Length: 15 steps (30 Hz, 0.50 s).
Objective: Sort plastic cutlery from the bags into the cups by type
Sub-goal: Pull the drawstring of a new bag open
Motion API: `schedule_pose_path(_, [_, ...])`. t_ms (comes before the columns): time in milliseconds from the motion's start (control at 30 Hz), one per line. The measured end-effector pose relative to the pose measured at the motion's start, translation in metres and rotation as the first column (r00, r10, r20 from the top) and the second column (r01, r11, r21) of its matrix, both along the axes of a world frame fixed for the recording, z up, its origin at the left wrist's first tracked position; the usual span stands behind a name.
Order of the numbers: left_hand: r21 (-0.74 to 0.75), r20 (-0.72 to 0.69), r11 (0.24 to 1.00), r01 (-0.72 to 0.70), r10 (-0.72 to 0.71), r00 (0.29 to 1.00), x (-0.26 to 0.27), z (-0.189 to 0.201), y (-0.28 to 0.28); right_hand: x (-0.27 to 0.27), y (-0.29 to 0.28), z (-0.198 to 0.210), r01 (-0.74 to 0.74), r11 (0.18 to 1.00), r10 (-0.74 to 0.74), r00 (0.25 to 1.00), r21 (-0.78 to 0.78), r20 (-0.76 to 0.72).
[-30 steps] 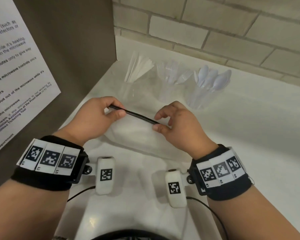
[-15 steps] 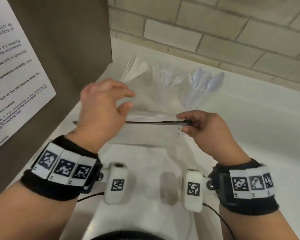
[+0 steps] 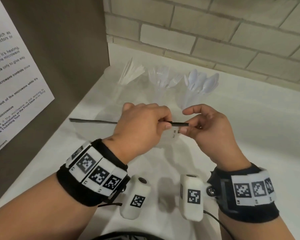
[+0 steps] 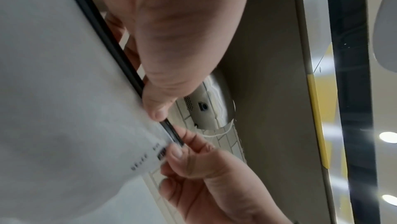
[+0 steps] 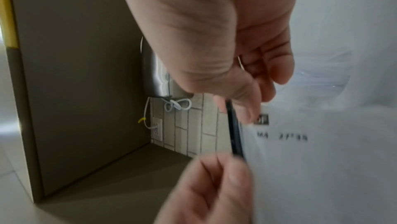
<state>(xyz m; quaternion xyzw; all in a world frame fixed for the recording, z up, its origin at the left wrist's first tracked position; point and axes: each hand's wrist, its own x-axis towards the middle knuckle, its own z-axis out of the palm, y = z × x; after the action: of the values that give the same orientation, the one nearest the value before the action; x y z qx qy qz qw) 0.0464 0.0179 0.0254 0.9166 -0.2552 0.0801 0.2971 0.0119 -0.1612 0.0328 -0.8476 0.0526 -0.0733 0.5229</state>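
I hold a clear plastic bag [image 3: 93, 134] above the white counter by the black zip strip [image 3: 179, 124] along its top. My left hand [image 3: 164, 122] pinches the strip near its right end. My right hand [image 3: 185, 126] pinches the very end, a finger's width away. The left wrist view shows the strip [image 4: 120, 52] running under my left thumb [image 4: 156, 107]. In the right wrist view the strip [image 5: 234, 134] passes between my right fingertips. Three clear cups stand behind: knives [image 3: 128, 78], forks [image 3: 163, 80], spoons [image 3: 201, 84]. I cannot tell what the bag contains.
A brown panel [image 3: 62, 49] with a printed notice [image 3: 10, 80] walls off the left side. A pale brick wall [image 3: 215, 32] runs along the back. The white counter [image 3: 258, 135] extends to the right of the cups.
My left hand let go of the strip's left end, lifted, and now pinches the strip next to my right hand. The bag's left end now hangs free.
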Motion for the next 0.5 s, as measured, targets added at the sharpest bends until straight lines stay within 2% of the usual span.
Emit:
schedule_pose_path(100, [0.047, 0.061, 0.990, -0.131, 0.128, 0.990, 0.003, 0.004, 0.025, -0.002, -0.013, 0.002, 0.075, 0.997, -0.075, 0.995, -0.004, 0.061])
schedule_pose_path(167, [0.079, 0.086, 0.958, -0.274, 0.267, 0.960, 0.009, 0.007, 0.048, -0.003, -0.025, 0.007, 0.063, 0.995, -0.062, 0.998, -0.081, 0.018])
schedule_pose_path(200, [0.084, 0.085, 0.936, -0.341, 0.334, 0.939, 0.012, 0.008, 0.057, -0.004, -0.030, 0.011, -0.022, 0.980, 0.007, 0.997, -0.198, -0.077])
schedule_pose_path(233, [0.076, 0.063, 0.920, -0.386, 0.381, 0.922, 0.015, 0.008, 0.065, -0.006, -0.032, 0.016, -0.168, 0.932, 0.097, 0.970, -0.321, -0.225])
schedule_pose_path(267, [0.054, 0.025, 0.914, -0.403, 0.402, 0.915, 0.017, 0.007, 0.070, -0.007, -0.032, 0.021, -0.319, 0.864, 0.172, 0.914, -0.390, -0.367])
schedule_pose_path(300, [0.016, -0.010, 0.917, -0.398, 0.398, 0.917, 0.018, 0.006, 0.072, -0.008, -0.028, 0.024, -0.407, 0.822, 0.214, 0.870, -0.399, -0.445])
schedule_pose_path(333, [-0.033, -0.024, 0.924, -0.381, 0.380, 0.925, 0.018, 0.004, 0.071, -0.007, -0.023, 0.027, -0.428, 0.816, 0.243, 0.864, -0.388, -0.441])
schedule_pose_path(433, [-0.191, 0.021, 0.919, -0.344, 0.354, 0.935, 0.012, 0.003, 0.061, 0.006, 0.010, 0.024, -0.363, 0.885, 0.285, 0.918, -0.293, -0.277])
schedule_pose_path(500, [-0.275, 0.035, 0.906, -0.323, 0.345, 0.938, 0.009, 0.001, 0.053, 0.018, 0.035, 0.014, -0.390, 0.868, 0.326, 0.914, -0.308, -0.241])
